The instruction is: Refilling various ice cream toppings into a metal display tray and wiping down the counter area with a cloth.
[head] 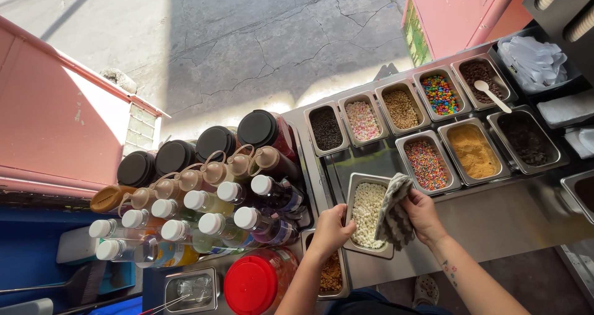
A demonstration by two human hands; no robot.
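A small steel pan [354, 188] filled with white pieces is lifted a little above the steel counter [495, 222]. My left hand [331, 228] grips its left edge. In my right hand [422, 213] is a grey-and-white striped cloth [394, 213], pressed against the pan's right rim. Behind the pan, the steel topping rack [365, 160] shows an empty slot.
The rack holds several pans of toppings: coloured candies [440, 94], sprinkles [426, 165], orange crumbs [473, 151], dark chips [325, 128], and one with a white spoon [492, 95]. Syrup bottles [204, 216] crowd the left. A red-lidded jar [255, 284] stands near me. White napkins [533, 58] lie at far right.
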